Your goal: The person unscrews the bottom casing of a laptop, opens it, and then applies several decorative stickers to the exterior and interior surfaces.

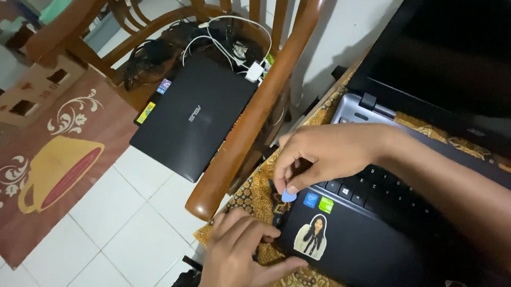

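Presently: right hand point(325, 156), fingers pinching a blue pick point(289, 195) at the open laptop point(367, 242) corner edge; left hand point(241, 256), fingers flat, empty, steadying that corner on the counter point(252, 198). Risk: pick slipping, gouging the casing, or snapping a clip if I lever hard.

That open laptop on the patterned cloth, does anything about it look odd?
Yes. The right hand pushes a small blue pick into the edge of the open laptop, beside the keyboard, while the left hand presses on its corner. Its hinge looks exposed.
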